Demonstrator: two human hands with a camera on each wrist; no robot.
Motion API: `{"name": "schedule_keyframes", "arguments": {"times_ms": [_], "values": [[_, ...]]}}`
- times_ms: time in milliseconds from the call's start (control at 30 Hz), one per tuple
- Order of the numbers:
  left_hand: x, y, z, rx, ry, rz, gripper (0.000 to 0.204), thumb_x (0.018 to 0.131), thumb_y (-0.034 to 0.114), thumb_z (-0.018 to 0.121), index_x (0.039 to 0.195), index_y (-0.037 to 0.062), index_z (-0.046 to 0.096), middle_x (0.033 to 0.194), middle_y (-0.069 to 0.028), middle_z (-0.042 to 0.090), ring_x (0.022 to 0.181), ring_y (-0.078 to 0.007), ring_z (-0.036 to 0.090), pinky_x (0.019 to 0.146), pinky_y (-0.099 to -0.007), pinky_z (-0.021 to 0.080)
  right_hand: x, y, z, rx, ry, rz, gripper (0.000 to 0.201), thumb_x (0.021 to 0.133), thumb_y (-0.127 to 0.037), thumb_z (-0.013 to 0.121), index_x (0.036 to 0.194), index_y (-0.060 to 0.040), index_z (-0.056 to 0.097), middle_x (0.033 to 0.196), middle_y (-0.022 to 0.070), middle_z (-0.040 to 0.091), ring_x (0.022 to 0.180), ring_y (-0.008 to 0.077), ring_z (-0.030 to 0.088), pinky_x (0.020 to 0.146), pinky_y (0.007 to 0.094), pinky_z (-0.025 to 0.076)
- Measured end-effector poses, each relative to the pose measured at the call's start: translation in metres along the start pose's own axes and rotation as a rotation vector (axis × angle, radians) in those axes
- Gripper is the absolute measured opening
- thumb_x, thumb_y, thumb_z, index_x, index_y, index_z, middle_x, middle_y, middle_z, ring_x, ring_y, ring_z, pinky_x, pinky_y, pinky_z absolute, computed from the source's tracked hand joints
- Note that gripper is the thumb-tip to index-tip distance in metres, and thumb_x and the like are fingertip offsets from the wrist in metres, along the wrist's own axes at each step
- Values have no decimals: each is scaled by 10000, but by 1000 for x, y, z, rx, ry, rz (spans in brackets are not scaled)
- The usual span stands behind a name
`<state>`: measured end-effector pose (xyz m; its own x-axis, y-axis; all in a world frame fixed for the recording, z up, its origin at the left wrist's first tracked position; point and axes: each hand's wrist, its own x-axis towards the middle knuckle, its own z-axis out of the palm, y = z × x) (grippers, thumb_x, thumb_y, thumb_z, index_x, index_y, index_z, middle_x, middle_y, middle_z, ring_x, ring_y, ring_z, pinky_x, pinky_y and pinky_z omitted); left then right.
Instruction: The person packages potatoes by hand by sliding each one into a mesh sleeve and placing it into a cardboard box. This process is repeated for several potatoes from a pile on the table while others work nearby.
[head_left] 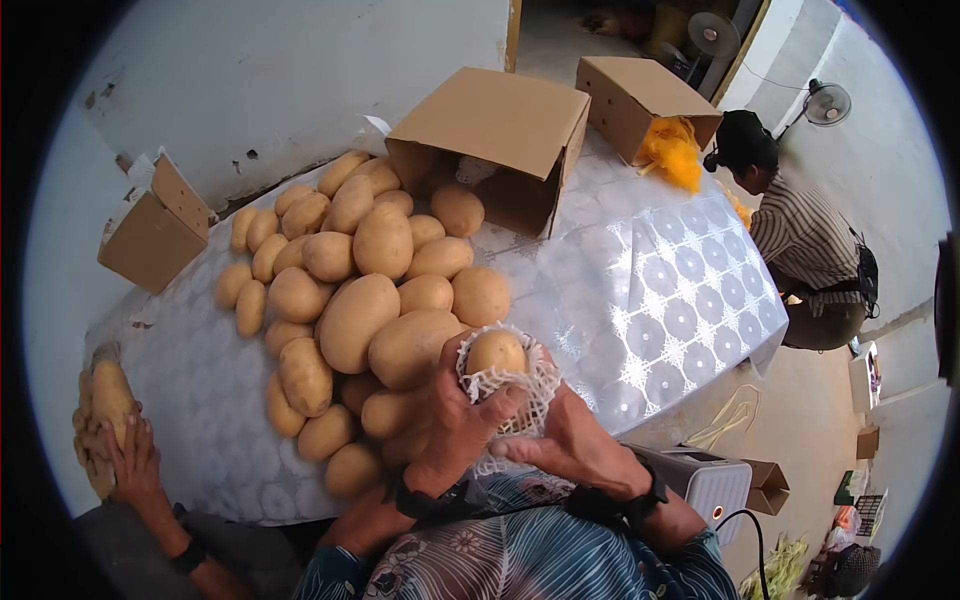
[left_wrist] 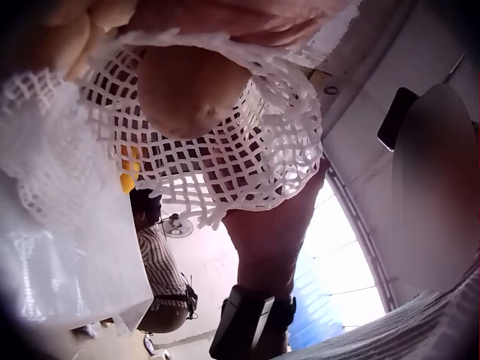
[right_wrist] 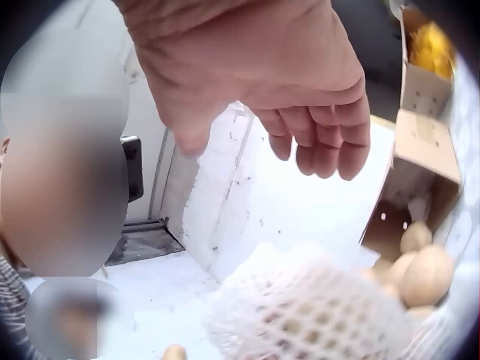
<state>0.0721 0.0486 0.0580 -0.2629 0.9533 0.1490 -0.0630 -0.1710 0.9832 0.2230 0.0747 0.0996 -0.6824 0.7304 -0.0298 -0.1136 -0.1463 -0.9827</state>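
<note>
In the head view a tan potato (head_left: 497, 352) sits in a white foam net (head_left: 535, 395), held up over the table's near edge. My left hand (head_left: 455, 425) grips net and potato together, its thumb across the front. From the right, my right hand (head_left: 575, 435) is at the net, its thumb by the lower end. The left wrist view shows the net (left_wrist: 277, 161) stretched round the potato (left_wrist: 191, 94), the potato's rounded end visible through the opening. In the right wrist view my right hand (right_wrist: 262, 82) has loosely bent fingers with nothing between them, above the blurred net (right_wrist: 307, 315).
A large heap of potatoes (head_left: 360, 320) covers the table's middle. Behind lie an open cardboard box (head_left: 490, 110) and another box (head_left: 650, 85) with yellow netting. At left, another person's hand (head_left: 135, 465) touches a potato. Someone in a striped shirt (head_left: 805, 240) crouches beyond the table.
</note>
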Motion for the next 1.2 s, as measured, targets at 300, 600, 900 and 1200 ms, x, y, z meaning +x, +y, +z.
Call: {"name": "schedule_keyframes", "arguments": {"times_ms": [300,600,900,1200], "values": [[-1,20,-13,-229,-291,-269,772,812,492,660,1309,-11,351,1208,-142,500,1092,-208,509,945,-342,420,9,23,-10,-105,-23,11,1065,636,-411,800,1438,-11,224,1370,186,388,1305,275,357,1097,363,250],[4,-9,-14,-30,-488,0,419,907,290,612,1198,2,523,1133,-84,586,1019,-158,558,892,-309,437,23,3,-91,-47,399,120,726,681,-251,718,1288,5,413,1130,128,585,993,219,593,839,344,503],[-4,-14,-23,188,-502,-153,339,875,179,631,1150,4,540,1067,-98,626,954,-177,605,858,-301,475,69,9,-256,-1478,976,109,729,669,-171,697,1318,-59,385,1171,197,541,1058,402,529,909,453,443],[-20,-51,-28,741,-770,55,457,786,202,665,1180,26,513,1125,-182,579,1044,-355,544,932,-415,421,78,39,-280,-1236,613,45,781,712,-261,725,1353,14,374,1317,238,455,1234,369,436,1041,426,353]]}}
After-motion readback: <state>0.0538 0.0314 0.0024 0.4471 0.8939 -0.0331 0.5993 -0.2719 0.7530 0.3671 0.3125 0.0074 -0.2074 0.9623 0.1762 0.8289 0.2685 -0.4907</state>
